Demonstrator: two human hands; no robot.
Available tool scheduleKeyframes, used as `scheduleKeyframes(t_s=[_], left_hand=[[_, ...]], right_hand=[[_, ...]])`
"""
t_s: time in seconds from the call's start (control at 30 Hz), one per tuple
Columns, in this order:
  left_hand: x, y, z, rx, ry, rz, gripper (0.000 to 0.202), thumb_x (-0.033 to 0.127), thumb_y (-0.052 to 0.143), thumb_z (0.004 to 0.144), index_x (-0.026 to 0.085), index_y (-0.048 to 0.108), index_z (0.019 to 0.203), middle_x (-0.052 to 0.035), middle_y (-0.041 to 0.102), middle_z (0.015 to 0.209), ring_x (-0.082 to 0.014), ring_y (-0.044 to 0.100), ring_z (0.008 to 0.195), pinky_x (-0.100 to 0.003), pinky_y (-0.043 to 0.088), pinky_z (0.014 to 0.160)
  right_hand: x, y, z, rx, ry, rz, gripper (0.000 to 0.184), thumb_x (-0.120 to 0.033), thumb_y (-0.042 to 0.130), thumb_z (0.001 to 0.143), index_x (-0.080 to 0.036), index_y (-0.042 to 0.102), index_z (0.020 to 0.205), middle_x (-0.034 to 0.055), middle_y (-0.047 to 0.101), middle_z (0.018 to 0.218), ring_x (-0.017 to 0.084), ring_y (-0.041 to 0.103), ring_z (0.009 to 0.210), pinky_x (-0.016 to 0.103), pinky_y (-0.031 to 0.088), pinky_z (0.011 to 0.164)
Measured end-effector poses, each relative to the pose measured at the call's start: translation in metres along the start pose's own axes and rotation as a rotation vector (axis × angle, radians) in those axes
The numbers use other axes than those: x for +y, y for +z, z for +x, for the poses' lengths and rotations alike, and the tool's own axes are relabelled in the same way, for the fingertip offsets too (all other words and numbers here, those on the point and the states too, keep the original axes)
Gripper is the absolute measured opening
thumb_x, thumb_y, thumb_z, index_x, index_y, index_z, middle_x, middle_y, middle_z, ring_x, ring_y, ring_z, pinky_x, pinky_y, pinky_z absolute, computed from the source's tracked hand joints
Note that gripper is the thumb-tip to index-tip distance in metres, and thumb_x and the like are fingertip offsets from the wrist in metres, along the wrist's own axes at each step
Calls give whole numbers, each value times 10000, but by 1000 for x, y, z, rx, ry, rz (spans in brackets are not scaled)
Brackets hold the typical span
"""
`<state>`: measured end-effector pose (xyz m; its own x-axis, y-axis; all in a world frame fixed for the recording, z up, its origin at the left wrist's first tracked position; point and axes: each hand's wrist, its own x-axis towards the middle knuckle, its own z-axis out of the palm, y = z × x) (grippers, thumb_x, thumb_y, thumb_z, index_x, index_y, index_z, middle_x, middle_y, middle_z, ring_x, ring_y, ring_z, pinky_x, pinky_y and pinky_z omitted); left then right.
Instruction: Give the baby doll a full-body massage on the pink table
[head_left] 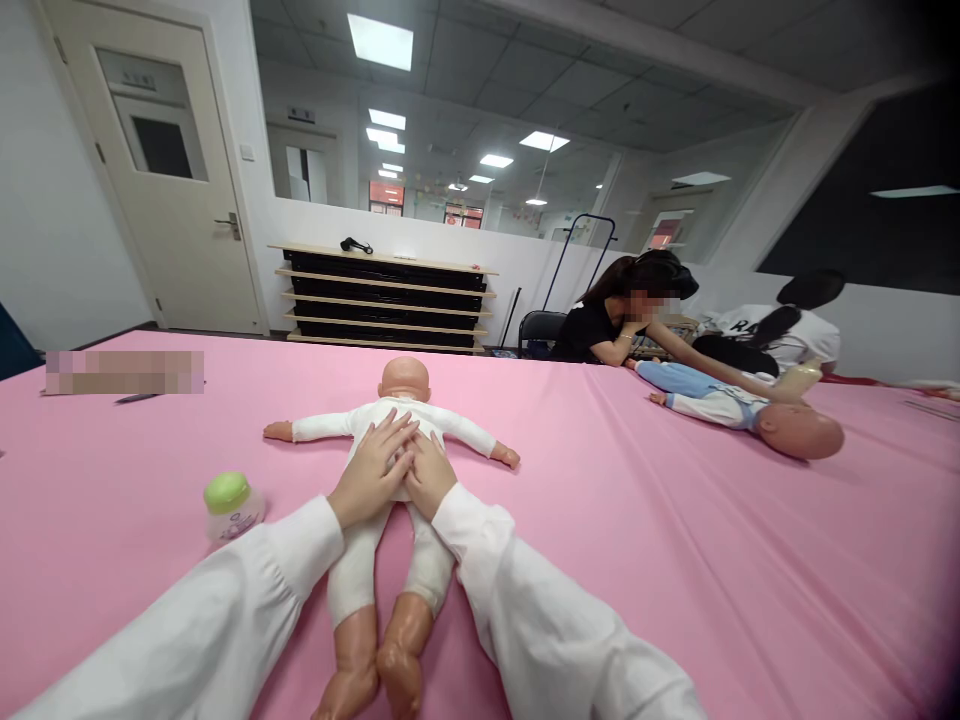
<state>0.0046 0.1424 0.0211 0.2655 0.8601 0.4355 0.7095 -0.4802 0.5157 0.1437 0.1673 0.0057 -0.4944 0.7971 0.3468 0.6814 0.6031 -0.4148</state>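
A baby doll (405,380) in a white bodysuit lies face down on the pink table cover, its head away from me and its arms spread wide. Flat on its back rests my left hand (375,465), fingers stretched out and pointing forward. My right hand (426,468) lies beside it on the same back, with its fingers partly overlapped by those of my left. Neither hand grips anything. To the left of the doll stands a small jar (232,508) with a green lid.
Pink cover (615,560) spreads over the table, creased on the right. Another doll (720,405) in blue and white lies at the right, with a person (592,335) seated behind it and a bottle (799,378) close by. A second person (795,330) sits farther right.
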Motion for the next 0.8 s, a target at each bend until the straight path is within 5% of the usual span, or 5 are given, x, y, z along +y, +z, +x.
scheduleKeyframes(t_s=[0.2,0.6,0.8], left_hand=[[-39,25,16,-297,69,143,503,450,178,905,344,252,1391,23,216,1466,-205,117,1400,-555,59,1118],[-63,23,-1,-254,-74,172,615,602,270,832,368,204,1397,-2,110,1492,-281,18,1402,-618,117,1064],[-71,9,-23,-244,-134,139,658,622,321,809,318,268,1390,-43,210,1469,-257,180,1380,-584,169,1077]], right_hand=[[23,22,15,-176,71,-71,644,-274,376,821,-234,175,1432,-11,166,1470,151,108,1391,464,34,1157],[28,15,6,-210,80,-96,620,-523,386,842,-301,249,1404,-41,64,1485,235,2,1400,544,47,1119],[46,1,-11,-286,250,-8,661,-503,429,834,-318,182,1419,-48,-5,1485,240,5,1401,533,115,1121]])
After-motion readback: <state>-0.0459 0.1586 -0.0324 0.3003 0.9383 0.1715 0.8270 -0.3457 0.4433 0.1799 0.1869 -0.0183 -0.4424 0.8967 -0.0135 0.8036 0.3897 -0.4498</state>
